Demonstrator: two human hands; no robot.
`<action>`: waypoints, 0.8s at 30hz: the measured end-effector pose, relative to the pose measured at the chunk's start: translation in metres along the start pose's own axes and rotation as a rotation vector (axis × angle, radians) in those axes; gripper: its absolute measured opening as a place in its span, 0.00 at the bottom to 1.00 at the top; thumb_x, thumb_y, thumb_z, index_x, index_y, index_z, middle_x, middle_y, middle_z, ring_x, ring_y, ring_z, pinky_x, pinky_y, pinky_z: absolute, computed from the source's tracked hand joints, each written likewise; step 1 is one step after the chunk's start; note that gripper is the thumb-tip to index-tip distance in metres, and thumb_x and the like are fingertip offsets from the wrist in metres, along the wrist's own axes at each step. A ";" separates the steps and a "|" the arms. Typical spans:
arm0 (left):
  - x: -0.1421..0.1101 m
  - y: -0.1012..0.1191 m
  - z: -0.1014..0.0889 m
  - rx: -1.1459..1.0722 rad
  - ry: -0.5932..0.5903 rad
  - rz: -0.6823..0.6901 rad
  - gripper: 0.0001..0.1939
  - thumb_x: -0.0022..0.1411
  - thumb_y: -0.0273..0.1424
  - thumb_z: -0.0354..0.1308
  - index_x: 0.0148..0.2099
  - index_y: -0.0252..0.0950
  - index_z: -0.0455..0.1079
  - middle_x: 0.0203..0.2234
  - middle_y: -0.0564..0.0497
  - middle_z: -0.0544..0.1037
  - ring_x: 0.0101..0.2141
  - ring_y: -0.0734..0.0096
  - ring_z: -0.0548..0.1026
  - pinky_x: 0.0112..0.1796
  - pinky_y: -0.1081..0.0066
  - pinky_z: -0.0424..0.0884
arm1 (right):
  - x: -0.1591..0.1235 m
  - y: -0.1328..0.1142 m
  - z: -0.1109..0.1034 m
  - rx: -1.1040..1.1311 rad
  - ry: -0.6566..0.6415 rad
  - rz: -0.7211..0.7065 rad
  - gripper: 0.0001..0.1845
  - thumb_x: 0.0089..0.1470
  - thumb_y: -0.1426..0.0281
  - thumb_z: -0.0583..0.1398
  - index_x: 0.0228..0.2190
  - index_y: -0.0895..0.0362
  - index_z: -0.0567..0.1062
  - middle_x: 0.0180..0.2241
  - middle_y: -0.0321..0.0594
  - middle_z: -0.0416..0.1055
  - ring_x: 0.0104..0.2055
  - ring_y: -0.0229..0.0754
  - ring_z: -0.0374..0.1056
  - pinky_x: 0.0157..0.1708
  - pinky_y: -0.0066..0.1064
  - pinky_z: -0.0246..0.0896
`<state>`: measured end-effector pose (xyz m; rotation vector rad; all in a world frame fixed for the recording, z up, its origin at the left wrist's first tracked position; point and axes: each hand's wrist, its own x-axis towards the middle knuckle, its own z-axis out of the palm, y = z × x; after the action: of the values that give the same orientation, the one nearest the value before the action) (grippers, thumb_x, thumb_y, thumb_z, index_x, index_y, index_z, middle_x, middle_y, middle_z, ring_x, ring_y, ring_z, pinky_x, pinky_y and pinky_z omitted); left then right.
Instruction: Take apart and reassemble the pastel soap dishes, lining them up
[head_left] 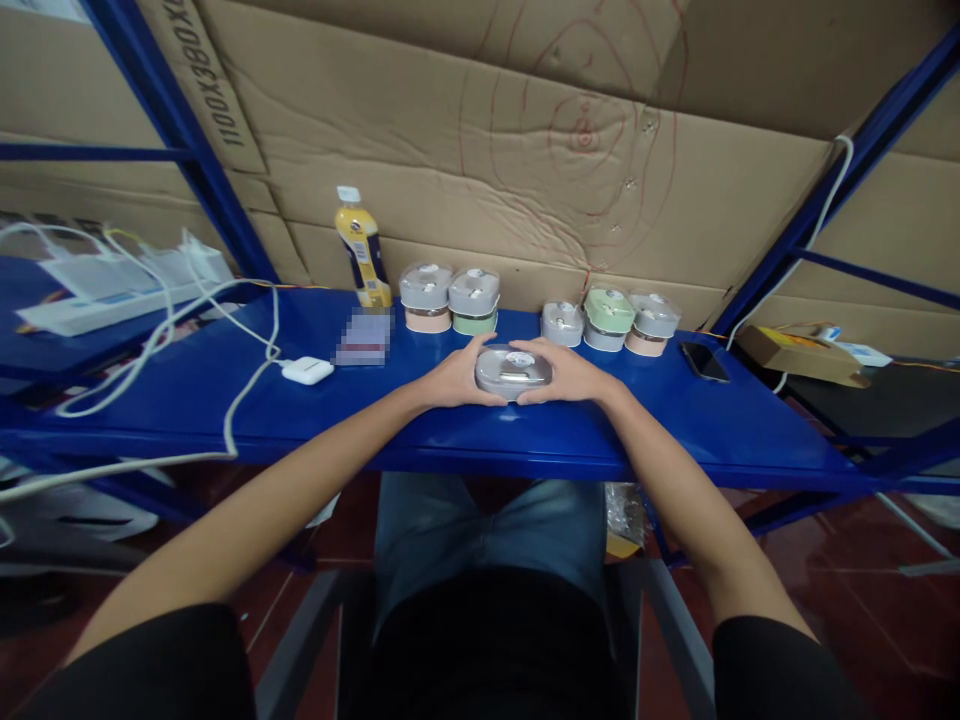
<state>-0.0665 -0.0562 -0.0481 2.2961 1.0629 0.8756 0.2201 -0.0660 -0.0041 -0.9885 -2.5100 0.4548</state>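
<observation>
A grey lidded lunch box [513, 372] sits near the front edge of the blue table, a round sticker on its lid. My left hand [455, 378] is wrapped around its left side, thumb at the front. On the opposite side, my right hand [574, 375] grips it in the same way. Behind my left hand stand two stacks of similar boxes, one with a grey box [426, 287] on top and another grey box [474, 293] over a green one. Beyond my right hand are a single grey box [562, 324], a green-topped stack [609, 311] and a grey-topped stack [654, 315].
A yellow drink bottle [363, 250] stands at the back left, near a blurred packet [364, 337]. White cables run from a power strip [112, 300] past a white charger case [306, 370]. At right lie a phone [705, 361] and an open cardboard box [802, 355]. Cardboard [420, 140] walls the back.
</observation>
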 end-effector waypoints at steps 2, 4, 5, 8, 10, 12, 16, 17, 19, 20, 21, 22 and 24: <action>0.001 -0.005 -0.001 0.029 0.037 -0.001 0.59 0.52 0.50 0.78 0.78 0.36 0.57 0.64 0.30 0.78 0.64 0.33 0.78 0.65 0.37 0.72 | -0.011 -0.002 -0.006 -0.071 -0.014 0.043 0.60 0.50 0.46 0.77 0.76 0.51 0.66 0.67 0.53 0.74 0.69 0.64 0.72 0.70 0.56 0.67; 0.002 -0.010 -0.001 0.067 0.087 -0.016 0.50 0.60 0.46 0.72 0.77 0.35 0.57 0.59 0.33 0.81 0.61 0.39 0.80 0.64 0.40 0.73 | -0.020 -0.008 -0.010 -0.187 -0.014 0.150 0.60 0.54 0.46 0.75 0.78 0.51 0.62 0.67 0.56 0.75 0.68 0.69 0.73 0.67 0.58 0.69; 0.003 -0.012 -0.001 0.092 0.108 -0.025 0.46 0.63 0.44 0.69 0.76 0.35 0.57 0.58 0.34 0.81 0.60 0.41 0.80 0.64 0.41 0.74 | -0.023 -0.011 -0.010 -0.257 -0.010 0.218 0.59 0.57 0.45 0.73 0.79 0.51 0.61 0.66 0.58 0.76 0.66 0.72 0.74 0.65 0.60 0.70; 0.004 -0.013 0.001 0.170 0.133 -0.035 0.38 0.66 0.41 0.65 0.73 0.36 0.60 0.56 0.37 0.81 0.59 0.45 0.80 0.62 0.45 0.76 | -0.014 -0.023 -0.005 -0.440 0.003 0.386 0.54 0.64 0.43 0.67 0.78 0.58 0.61 0.60 0.67 0.80 0.61 0.77 0.78 0.60 0.61 0.72; 0.003 -0.011 0.002 0.213 0.139 -0.028 0.34 0.67 0.40 0.64 0.70 0.37 0.63 0.55 0.39 0.80 0.58 0.45 0.80 0.62 0.45 0.76 | 0.003 -0.027 -0.001 -0.509 0.004 0.436 0.50 0.68 0.44 0.64 0.75 0.63 0.63 0.58 0.70 0.81 0.60 0.76 0.78 0.59 0.61 0.72; 0.003 -0.007 -0.001 0.261 0.173 -0.017 0.29 0.68 0.40 0.63 0.68 0.38 0.65 0.56 0.38 0.79 0.59 0.43 0.78 0.63 0.44 0.75 | 0.026 -0.027 0.001 -0.544 0.001 0.459 0.44 0.71 0.47 0.62 0.72 0.65 0.66 0.58 0.72 0.80 0.61 0.74 0.78 0.60 0.59 0.71; 0.017 0.006 -0.016 0.376 0.316 0.004 0.27 0.69 0.38 0.63 0.66 0.36 0.68 0.62 0.34 0.74 0.66 0.36 0.71 0.69 0.41 0.65 | 0.060 -0.024 0.001 -0.600 0.043 0.516 0.32 0.73 0.60 0.58 0.68 0.69 0.69 0.60 0.73 0.79 0.63 0.72 0.77 0.61 0.57 0.71; 0.025 0.009 -0.021 0.405 0.346 -0.001 0.27 0.69 0.38 0.63 0.67 0.36 0.69 0.63 0.33 0.73 0.67 0.34 0.69 0.70 0.41 0.63 | 0.063 -0.024 0.002 -0.604 0.077 0.520 0.31 0.73 0.62 0.58 0.68 0.70 0.69 0.60 0.74 0.79 0.62 0.72 0.77 0.61 0.57 0.71; 0.046 0.017 -0.030 0.466 0.380 -0.039 0.30 0.69 0.39 0.65 0.69 0.36 0.69 0.66 0.31 0.70 0.68 0.29 0.65 0.70 0.37 0.60 | 0.063 -0.027 0.006 -0.589 0.127 0.506 0.31 0.73 0.63 0.57 0.68 0.68 0.69 0.59 0.73 0.80 0.62 0.73 0.78 0.59 0.59 0.71; 0.059 0.020 -0.033 0.496 0.386 -0.078 0.31 0.68 0.39 0.65 0.69 0.35 0.69 0.67 0.30 0.69 0.68 0.24 0.64 0.69 0.34 0.59 | 0.060 -0.030 0.009 -0.573 0.131 0.494 0.30 0.73 0.62 0.57 0.68 0.67 0.70 0.58 0.73 0.80 0.61 0.74 0.78 0.59 0.59 0.72; 0.073 0.023 -0.035 0.511 0.387 -0.129 0.32 0.68 0.41 0.66 0.69 0.34 0.70 0.66 0.28 0.69 0.68 0.20 0.63 0.67 0.32 0.59 | 0.057 -0.032 0.012 -0.557 0.120 0.485 0.30 0.73 0.61 0.57 0.67 0.66 0.72 0.57 0.72 0.81 0.61 0.74 0.78 0.58 0.59 0.72; 0.087 0.025 -0.035 0.524 0.391 -0.194 0.33 0.68 0.43 0.66 0.69 0.32 0.70 0.66 0.26 0.69 0.68 0.17 0.62 0.66 0.31 0.58 | 0.053 -0.035 0.014 -0.546 0.096 0.479 0.29 0.73 0.60 0.57 0.65 0.65 0.74 0.57 0.71 0.81 0.60 0.74 0.79 0.58 0.59 0.73; 0.114 0.029 -0.034 0.566 0.413 -0.346 0.41 0.67 0.51 0.68 0.71 0.29 0.68 0.66 0.22 0.69 0.68 0.13 0.61 0.64 0.28 0.57 | 0.047 -0.039 0.019 -0.535 0.045 0.474 0.26 0.73 0.59 0.57 0.62 0.63 0.78 0.57 0.68 0.82 0.60 0.73 0.79 0.57 0.57 0.74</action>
<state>-0.0196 0.0216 0.0337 2.2789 2.0401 1.0228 0.1570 -0.0631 0.0084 -1.7860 -2.3884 -0.1317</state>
